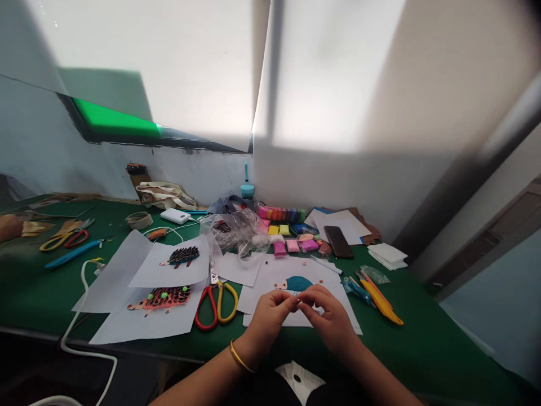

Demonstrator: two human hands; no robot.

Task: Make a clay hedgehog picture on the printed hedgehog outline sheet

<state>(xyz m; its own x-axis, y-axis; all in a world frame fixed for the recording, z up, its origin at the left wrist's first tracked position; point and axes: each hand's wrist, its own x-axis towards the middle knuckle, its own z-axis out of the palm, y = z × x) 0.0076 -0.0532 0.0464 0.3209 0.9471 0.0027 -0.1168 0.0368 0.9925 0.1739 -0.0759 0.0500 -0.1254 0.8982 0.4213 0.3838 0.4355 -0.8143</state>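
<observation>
My left hand (270, 317) and my right hand (327, 316) meet at the fingertips above a sheet of white paper (347, 304). Both are closed in a pinch, and whatever is between the fingertips is too small to make out. Just beyond them on the paper lies a blue animal shape (299, 283) with a pinkish head (280, 286), partly hidden by my fingers. Small pinkish bits (304, 263) and a dark dot (266, 262) rest on the same sheet.
To the left lie red-and-yellow-handled scissors (228, 301) and papers bearing a pink hedgehog (167, 299) and a dark one (183, 256). Behind are coloured clay packets (292, 245), a plastic bag (236, 231) and a phone (338, 242). A yellow cutter (382, 301) lies right; another person's hand (10, 226) is far left.
</observation>
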